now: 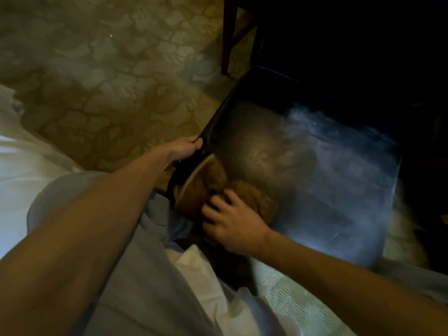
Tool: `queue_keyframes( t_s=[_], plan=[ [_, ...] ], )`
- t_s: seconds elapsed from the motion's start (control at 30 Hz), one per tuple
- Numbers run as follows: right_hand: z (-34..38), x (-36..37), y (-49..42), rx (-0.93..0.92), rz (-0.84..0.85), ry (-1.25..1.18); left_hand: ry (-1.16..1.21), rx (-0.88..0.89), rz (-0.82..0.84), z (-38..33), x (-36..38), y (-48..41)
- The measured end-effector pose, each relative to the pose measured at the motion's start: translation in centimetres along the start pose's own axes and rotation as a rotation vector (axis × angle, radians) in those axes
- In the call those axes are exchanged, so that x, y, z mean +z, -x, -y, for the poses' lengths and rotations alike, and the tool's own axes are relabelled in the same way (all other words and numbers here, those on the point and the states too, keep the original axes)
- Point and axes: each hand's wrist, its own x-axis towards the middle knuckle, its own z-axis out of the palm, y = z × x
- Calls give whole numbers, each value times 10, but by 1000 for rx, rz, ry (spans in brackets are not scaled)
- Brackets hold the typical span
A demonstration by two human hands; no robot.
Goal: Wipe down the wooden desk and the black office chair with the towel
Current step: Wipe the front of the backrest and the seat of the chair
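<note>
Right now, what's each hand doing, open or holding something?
Left hand: grips the edge of the black chair seat.
Right hand: grips the brown towel against the seat.

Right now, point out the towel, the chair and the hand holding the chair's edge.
towel (208, 181): head view, brown bunched cloth by the seat's near edge.
chair (320, 180): head view, middle of the shiny black seat.
left hand (188, 149): head view, back of the hand gripping the seat's edge.
</note>
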Motion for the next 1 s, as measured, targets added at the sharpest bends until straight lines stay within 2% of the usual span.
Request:
queue_keyframes(
  t_s=[0.13,0.23,0.3,0.47,0.63,0.67,0.73,0.9,1.0],
  plan=[
    [11,9,81,-209,146,122,14,-18,51,3,-2,4],
    [2,8,120,-256,131,195,-1,-12,136,1,0,7],
    [0,4,127,-280,199,220,-40,-6,167,1,3,10],
    [27,7,85,-345,448,330,-114,-2,123,1,10,15],
    [72,28,17,-262,544,276,-70,-15,140,2,13,10],
    [73,24,7,-216,554,253,-75,-20,141,5,13,8],
    [68,13,-5,-159,453,151,-78,-27,166,8,14,5],
    [57,6,-62,-300,289,306,-128,-48,219,12,12,-1],
    [75,14,-68,-321,453,518,-145,-58,241,15,9,-4]
  ],
)
